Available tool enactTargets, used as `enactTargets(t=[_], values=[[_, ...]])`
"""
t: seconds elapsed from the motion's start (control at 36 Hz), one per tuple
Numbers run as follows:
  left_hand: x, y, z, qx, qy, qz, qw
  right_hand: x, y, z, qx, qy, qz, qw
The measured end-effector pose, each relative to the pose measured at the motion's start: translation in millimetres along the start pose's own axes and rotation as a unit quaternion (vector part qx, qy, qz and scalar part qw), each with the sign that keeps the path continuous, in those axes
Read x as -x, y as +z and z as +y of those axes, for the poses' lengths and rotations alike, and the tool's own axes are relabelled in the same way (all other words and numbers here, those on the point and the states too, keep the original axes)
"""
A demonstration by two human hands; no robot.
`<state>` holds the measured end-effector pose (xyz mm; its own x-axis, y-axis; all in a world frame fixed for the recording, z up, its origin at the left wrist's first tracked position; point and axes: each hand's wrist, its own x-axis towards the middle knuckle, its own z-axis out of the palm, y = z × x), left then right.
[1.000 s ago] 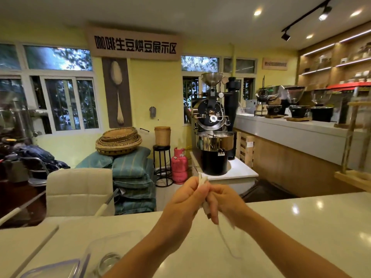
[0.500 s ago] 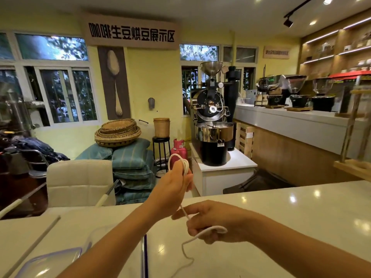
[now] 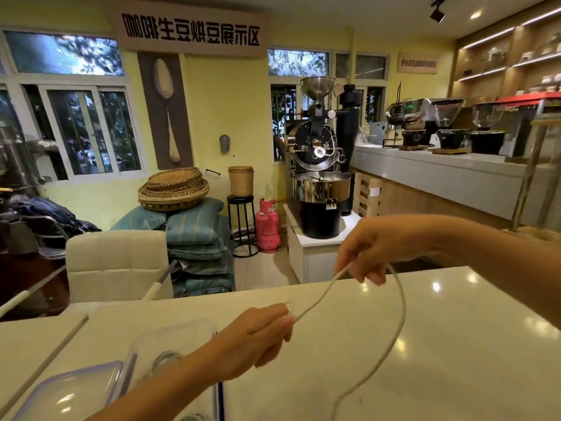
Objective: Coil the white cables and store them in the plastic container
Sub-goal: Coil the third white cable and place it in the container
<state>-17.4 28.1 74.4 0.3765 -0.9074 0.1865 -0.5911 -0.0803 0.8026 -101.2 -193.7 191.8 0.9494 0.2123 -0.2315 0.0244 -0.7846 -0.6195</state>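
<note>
The two hands have moved apart since half a second ago: back then the left hand was up high with a loop of cable over it, and the right hand was low. Now the left hand (image 3: 261, 338) is low, over the middle of the white counter (image 3: 455, 344), and the right hand (image 3: 373, 250) is up above the counter's far edge.

The white cable (image 3: 401, 311) runs tight between them. The left hand is curled closed and pinches one end of the cable in its fingertips. The right hand's fingers are bent around the cable and hold it too. Past the right hand, the cable bends in a big loop, drops down to the counter and runs off toward the near edge.

The clear plastic container (image 3: 170, 338) sits near the counter's near left corner, partly hidden under the left arm. Its clear lid (image 3: 69, 387) lies just beside it, closer to the left edge. Something round shows inside the container, but it is too blurry to tell what.
</note>
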Motion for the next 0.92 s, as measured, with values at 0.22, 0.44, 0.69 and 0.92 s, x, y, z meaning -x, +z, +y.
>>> enactTargets(t=[0.22, 0.44, 0.69, 0.92], values=[[8, -4, 43, 0.224, 0.087, -0.022, 0.970, -11, -3, 21, -0.100, -0.066, 0.173, 0.978], [-7, -4, 77, 0.312, 0.181, 0.013, 0.932, -56, 59, 30, -0.169, -0.119, 0.289, 0.935], [-31, -22, 58, 0.137, 0.154, 0.198, 0.958, -76, 119, 21, -0.144, -0.119, 0.248, 0.951], [-48, -20, 29, -0.009, 0.112, 0.272, 0.956, -69, 120, 6, -0.152, -0.088, 0.172, 0.969]])
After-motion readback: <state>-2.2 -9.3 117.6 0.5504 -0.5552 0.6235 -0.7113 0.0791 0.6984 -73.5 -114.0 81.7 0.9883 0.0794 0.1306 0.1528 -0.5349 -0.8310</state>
